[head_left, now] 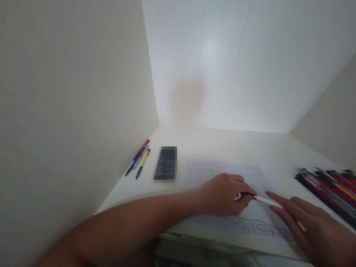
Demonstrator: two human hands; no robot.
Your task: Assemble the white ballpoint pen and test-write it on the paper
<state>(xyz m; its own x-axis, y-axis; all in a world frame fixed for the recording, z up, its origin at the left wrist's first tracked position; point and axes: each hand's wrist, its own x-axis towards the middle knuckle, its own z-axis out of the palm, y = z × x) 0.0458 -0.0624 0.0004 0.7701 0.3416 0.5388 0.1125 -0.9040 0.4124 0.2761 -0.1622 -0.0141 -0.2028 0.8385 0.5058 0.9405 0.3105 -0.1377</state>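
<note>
A white pen [265,201] with a dark end lies level between my two hands, above a sheet of paper [225,167] covered in rows of handwriting. My left hand [229,194] pinches the pen's dark end with thumb and fingertips. From the right, my right hand [311,222] has its thumb and forefinger on either side of the white barrel, whose far end runs in between them. Denser dark and reddish scribbles show along the paper's near part. My left forearm crosses over the desk and hides part of the sheet.
A dark pixelated rectangle [167,163] lies left of the paper. Beyond it, by the left wall, are several pens, one of them yellow [143,163]. A big row of red, black and grey pens [329,191] lies at the right. Walls enclose the white desk [222,139].
</note>
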